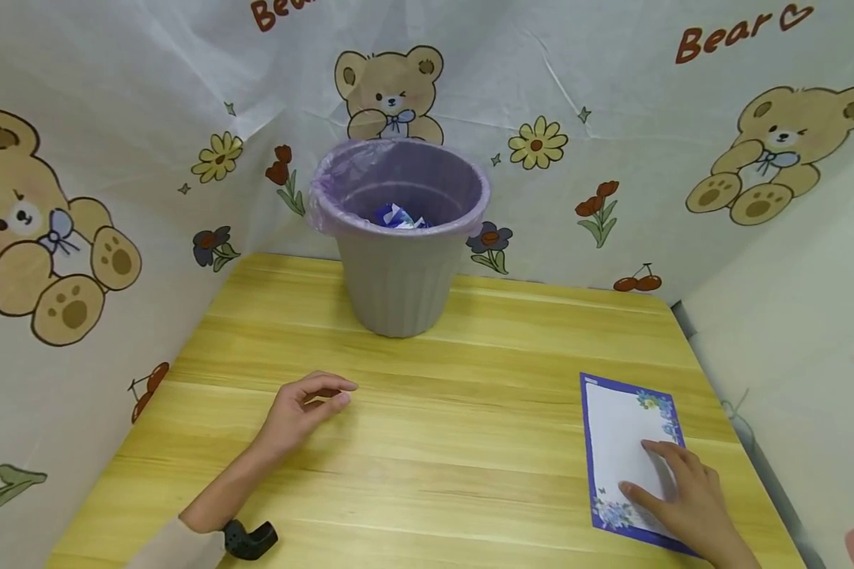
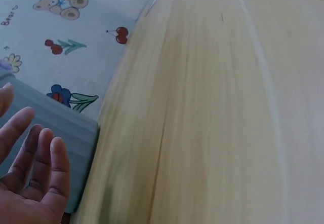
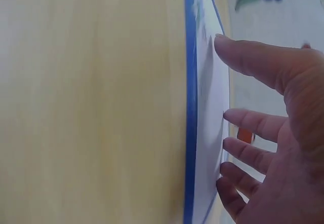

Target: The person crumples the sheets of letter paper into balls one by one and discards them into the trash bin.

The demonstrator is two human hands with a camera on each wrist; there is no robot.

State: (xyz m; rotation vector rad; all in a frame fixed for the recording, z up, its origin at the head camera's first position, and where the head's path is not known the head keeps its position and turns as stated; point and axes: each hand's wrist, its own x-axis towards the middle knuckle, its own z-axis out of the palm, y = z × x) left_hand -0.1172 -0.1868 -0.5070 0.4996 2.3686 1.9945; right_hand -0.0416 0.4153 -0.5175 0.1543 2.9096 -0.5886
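Observation:
On the right of the table lies a sheet of paper (image 1: 617, 435), white with a blue-purple border and printed flowers in two corners. My right hand (image 1: 693, 498) is over its lower right part, thumb and fingers spread, fingertips right at the paper's surface. The right wrist view shows the same sheet (image 3: 210, 107) edge-on, with the right hand (image 3: 283, 127) arched over it. My left hand (image 1: 302, 415) hovers above the left half of the table, fingers loosely bent and nothing between them. In the left wrist view, the left hand (image 2: 38, 178) overlaps the bin.
A grey bin (image 1: 398, 284) with a purple liner bag (image 1: 327, 209) stands at the table's back; crumpled blue and white paper (image 1: 397, 216) lies inside. Bear-print cloth (image 1: 527, 71) hangs behind and beside the wooden table (image 1: 455, 442). A black band (image 1: 249, 540) is on the left wrist.

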